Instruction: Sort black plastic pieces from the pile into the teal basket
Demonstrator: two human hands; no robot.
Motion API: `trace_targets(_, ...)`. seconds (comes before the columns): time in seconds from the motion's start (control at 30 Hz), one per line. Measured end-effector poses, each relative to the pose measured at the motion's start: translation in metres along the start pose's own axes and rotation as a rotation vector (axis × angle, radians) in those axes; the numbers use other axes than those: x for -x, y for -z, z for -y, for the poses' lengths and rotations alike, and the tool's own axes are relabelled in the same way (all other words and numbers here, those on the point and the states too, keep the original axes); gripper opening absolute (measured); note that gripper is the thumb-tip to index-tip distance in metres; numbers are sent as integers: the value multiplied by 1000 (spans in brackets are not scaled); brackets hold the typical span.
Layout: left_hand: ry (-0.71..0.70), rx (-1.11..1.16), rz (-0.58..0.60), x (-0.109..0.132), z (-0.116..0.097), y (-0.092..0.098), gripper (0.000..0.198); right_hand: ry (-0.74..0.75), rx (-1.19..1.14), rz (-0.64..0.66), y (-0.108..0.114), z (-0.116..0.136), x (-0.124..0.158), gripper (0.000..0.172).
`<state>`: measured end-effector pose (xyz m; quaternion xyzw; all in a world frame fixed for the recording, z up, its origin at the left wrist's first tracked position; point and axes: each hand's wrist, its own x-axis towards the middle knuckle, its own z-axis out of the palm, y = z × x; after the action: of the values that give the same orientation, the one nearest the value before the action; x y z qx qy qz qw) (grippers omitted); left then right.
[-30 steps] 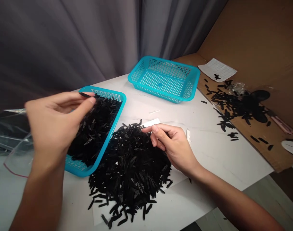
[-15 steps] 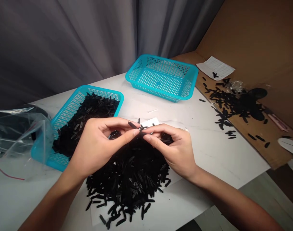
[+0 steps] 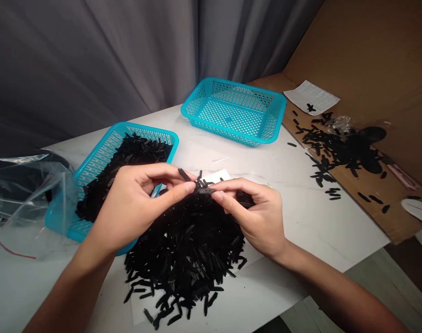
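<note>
Over a large heap of small black strips [image 3: 197,249], both my hands meet at the fingertips. My right hand [image 3: 257,212] pinches a slim black piece [image 3: 206,190] between thumb and forefinger. The left end of that piece reaches the fingertips of my left hand [image 3: 134,203], whose thumb and forefinger are also closed in a pinch. Another black strip [image 3: 184,175] sticks up by my left forefinger; whether the fingers grip it I cannot tell. A white card [image 3: 216,176] shows partly behind the fingertips.
A blue basket [image 3: 110,138] of black strips stands at left, beside a clear plastic bag [image 3: 33,208]. Another blue basket [image 3: 228,134] sits at the back. On cardboard [image 3: 384,226] at right lie scattered black pieces [image 3: 321,143], gridded paper [image 3: 313,95] and a pink-handled tool [image 3: 401,175].
My fingertips have drawn slightly apart, the left hand shifting left and the right hand a little right. The black piece between them now shows more fully.
</note>
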<state>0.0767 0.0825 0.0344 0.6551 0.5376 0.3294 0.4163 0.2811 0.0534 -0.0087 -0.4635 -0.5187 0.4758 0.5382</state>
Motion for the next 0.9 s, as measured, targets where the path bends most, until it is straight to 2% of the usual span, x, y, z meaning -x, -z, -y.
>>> trace_targets(0.37, -127, -99, 63, 4, -4, -3, 1, 0, 9, 23, 0, 2, -2, 15)
trace_targets(0.57, -144, -113, 17, 4, -2, -6, 5, 6, -18, 57, 0, 2, -2, 19)
trace_targets(0.77, -160, -125, 45, 3, -1, -4, 1, -2, -19, 62, 0, 1, -2, 19)
trace_targets(0.9, -155, -123, 81, 3, -3, -9, 2, -13, -25, 63, -1, 1, -2, 20)
